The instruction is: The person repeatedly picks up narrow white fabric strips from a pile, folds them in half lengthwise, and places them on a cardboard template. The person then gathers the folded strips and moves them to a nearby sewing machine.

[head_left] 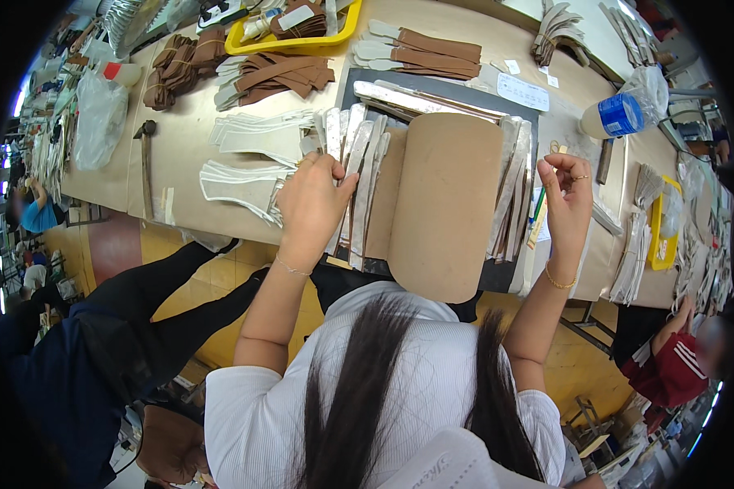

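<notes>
My left hand (314, 200) is over the table with its fingers bent and drawn together. Its fingertips meet the ends of the white-faced strips (257, 134) fanned out on the left; what they pinch is hidden. My right hand (569, 200) is raised at the right, thumb and fingertips close together, anything between them too small to make out. Between the hands a large tan curved board (448, 187) rests over a dark board (473, 90). Narrow white-and-brown strips (359, 175) stand in a row along its left side, and similar strips (514, 183) line its right.
Brown strap bundles (192, 65) and a yellow tray (347, 28) lie at the far left. A hammer (147, 163) rests left of the strips. A blue-labelled jar (616, 116) stands far right, near another yellow tray (665, 228). Other people sit at both sides.
</notes>
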A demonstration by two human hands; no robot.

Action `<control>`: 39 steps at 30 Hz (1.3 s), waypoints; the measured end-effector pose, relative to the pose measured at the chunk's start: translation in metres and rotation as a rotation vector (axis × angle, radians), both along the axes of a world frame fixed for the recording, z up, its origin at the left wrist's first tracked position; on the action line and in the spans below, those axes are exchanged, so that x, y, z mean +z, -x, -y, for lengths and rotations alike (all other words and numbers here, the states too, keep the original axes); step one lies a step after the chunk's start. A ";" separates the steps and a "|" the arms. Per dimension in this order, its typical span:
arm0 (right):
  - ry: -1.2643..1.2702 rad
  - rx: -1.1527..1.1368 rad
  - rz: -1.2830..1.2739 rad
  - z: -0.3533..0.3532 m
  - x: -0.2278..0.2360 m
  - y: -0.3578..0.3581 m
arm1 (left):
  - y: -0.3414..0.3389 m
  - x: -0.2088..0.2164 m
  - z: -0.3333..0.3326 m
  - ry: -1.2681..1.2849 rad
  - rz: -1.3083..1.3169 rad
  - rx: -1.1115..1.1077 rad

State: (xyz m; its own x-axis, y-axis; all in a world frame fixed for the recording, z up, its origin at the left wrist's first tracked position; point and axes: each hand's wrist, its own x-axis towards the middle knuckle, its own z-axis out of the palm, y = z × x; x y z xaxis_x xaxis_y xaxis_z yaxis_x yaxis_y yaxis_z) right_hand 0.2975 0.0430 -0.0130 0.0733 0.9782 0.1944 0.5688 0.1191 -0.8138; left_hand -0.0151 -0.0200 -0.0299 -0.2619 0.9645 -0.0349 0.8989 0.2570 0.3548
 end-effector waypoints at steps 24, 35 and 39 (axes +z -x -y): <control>0.216 0.410 -0.646 0.048 0.087 0.085 | -0.051 0.109 0.018 -0.039 1.294 -0.174; 0.357 0.390 -0.721 0.051 0.086 0.073 | -0.059 0.108 0.019 -0.038 1.201 -0.221; 0.166 0.370 -0.919 0.055 0.103 0.036 | -0.041 0.099 0.018 -0.060 1.194 -0.120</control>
State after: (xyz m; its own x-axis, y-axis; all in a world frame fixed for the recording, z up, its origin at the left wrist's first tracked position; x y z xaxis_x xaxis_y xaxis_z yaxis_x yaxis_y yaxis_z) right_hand 0.2610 -0.0116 0.0904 -0.1876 0.9794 0.0742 -0.3380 0.0065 -0.9411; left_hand 0.0255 -0.0377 0.0694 -0.0034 0.9889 -0.1487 0.0115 0.1488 0.9888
